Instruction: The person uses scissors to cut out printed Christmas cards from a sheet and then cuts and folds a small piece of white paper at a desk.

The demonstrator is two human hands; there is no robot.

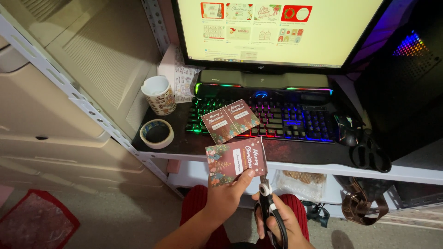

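With the left hand (226, 196) pinching a dark-red printed paper card (236, 161) and the right hand (277, 221) clenched through black-handled scissors (266, 203) beside it, a skewed blade could cut crooked.

Cards (230, 121) on keyboard (277, 121) — mug (158, 94), tape roll (157, 133) left, monitor (277, 30) behind.

The setting was a home computer desk. A large monitor (277, 30) stood above a backlit keyboard (272, 120) with rainbow lighting, a lit soundbar (263, 83) and a tower case (406, 69). A patterned mug (158, 94) and a tape roll (157, 133) sat beside plastic drawers (50, 124).
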